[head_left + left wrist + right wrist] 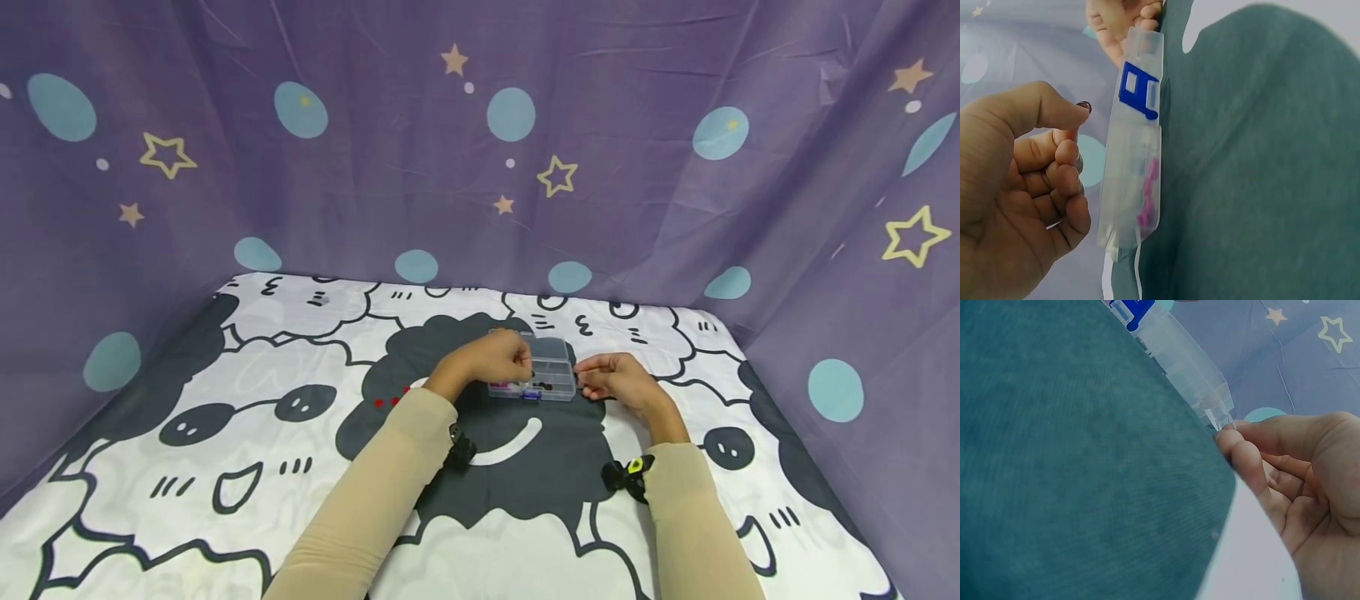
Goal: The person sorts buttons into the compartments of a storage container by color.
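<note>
A clear plastic compartment box (557,377) stands on the cloth with its lid raised at the back and a blue latch (1139,89) on its front. Pink beads (1147,195) show through the wall at its left end, and dark beads (546,386) lie in a middle compartment. Over the box's left part, my left hand (500,357) pinches a dark red bead (1085,106) at the tips of thumb and forefinger, the other fingers curled. At the box's right end, my right hand (617,379) pinches the corner between thumb and forefinger.
Several small red beads (395,401) lie on the cloth left of the box, near my left forearm. The cloth (510,467) has a printed sheep pattern. A purple curtain (420,192) hangs behind and at the sides.
</note>
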`<state>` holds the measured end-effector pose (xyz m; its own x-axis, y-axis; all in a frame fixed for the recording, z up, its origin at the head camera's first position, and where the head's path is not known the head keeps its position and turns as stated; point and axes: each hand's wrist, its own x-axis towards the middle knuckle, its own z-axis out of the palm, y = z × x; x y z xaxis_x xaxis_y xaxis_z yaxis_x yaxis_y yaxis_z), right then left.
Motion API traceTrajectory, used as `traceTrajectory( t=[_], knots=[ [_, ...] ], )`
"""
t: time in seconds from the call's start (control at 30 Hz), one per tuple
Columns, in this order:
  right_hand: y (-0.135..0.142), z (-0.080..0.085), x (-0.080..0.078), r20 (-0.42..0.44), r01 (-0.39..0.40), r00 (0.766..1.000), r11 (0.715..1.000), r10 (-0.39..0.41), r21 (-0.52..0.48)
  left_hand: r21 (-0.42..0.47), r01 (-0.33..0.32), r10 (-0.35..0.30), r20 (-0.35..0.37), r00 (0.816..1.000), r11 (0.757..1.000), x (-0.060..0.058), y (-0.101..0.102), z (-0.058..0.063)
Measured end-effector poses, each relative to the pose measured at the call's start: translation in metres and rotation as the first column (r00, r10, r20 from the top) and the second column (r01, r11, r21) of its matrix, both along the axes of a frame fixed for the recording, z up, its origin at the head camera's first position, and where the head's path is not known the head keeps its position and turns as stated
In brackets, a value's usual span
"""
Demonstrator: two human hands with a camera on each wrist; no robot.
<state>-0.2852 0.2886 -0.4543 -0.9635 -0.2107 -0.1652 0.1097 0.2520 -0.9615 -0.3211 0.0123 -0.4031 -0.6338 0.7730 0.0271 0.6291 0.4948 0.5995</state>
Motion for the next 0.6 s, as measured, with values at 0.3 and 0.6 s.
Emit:
traceTrajectory(
  t=[0.3,0.6],
  knots=[
    [0.001,-0.001,-0.001,-0.008,-0.022,1.000,1.000,0.022,-0.020,0.000,0.044,-0.044,-0.021,0.999,0.999,0.001,0.011,-0.001],
    [-0.001,0.004,0.002,0.002,-0.029,1.000,0.999,0.029,-0.023,-0.030,0.017,-0.018,-0.013,1.000,0.999,0.005,0.011,0.004]
  ],
)
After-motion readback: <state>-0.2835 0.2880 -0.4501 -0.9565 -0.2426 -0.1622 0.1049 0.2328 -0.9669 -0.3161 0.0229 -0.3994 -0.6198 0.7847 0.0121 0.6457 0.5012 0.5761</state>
